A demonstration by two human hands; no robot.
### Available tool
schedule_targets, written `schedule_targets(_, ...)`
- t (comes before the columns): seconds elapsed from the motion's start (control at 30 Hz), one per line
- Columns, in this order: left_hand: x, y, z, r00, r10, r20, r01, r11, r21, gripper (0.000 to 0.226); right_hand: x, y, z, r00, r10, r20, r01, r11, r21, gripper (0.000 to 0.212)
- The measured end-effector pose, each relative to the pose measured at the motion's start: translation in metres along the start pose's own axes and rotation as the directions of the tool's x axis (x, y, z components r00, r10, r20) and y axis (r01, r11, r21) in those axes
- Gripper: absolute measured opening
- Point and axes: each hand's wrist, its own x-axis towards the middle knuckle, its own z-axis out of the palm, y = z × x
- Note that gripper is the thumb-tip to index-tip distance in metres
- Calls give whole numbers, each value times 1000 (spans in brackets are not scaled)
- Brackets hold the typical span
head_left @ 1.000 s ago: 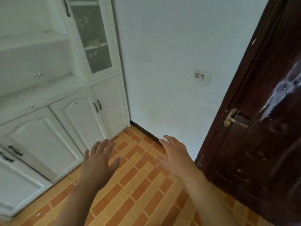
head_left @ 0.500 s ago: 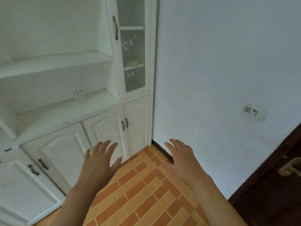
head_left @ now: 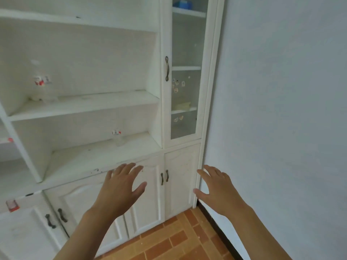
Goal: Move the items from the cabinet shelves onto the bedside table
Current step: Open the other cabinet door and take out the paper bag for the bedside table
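We are holding both hands out in front of us, empty, fingers spread and palms facing down. The left hand [head_left: 120, 186] is hovering in front of the white cabinet [head_left: 146, 188], its fingertips just below the front lip of the lowest open shelf [head_left: 90, 160]. The right hand [head_left: 216, 186] is hanging off the cabinet's right edge, against the bare wall [head_left: 281, 109], so it is the farther hand from anything on the shelves.

Taking the cabinet as our landmark, the nearest item is a small clear bottle [head_left: 117, 138] with a red-and-white label, standing upright towards the back of that lowest open shelf. It is lying up and away from the left hand, almost straight ahead of its fingers, with its long axis vertical. We are judging that the left hand is the one to reach it, going over the shelf lip and closing around the body from the side.

One shelf higher, in the left back corner, a second clear bottle [head_left: 40, 87] is standing upright, well apart from both hands. Behind the glass door [head_left: 185, 91] on the cabinet's right side, a pale folded thing and a blue object are sitting on inner shelves, too blurred for us to name. The bedside bench is not showing here.
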Motion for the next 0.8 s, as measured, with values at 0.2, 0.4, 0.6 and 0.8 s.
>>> schedule_targets(0.2,89,20,-6,997,-44,-57,46,999,21,77,91,50,-42,993,-97,-60,98,995,14,73)
schedule_targets(0.4,159,44,-13,993,-69,-93,73,996,42,79,169,89,-71,978,-183,-97,184,983,-3,72)
schedule_targets(0.6,211,40,-10,990,-76,-119,83,995,59,77,227,97,-86,968,-224,-114,227,974,13,72)
schedule_targets(0.8,274,19,-1,985,-73,-159,76,997,12,78,286,89,-99,952,-261,-159,266,964,5,69)
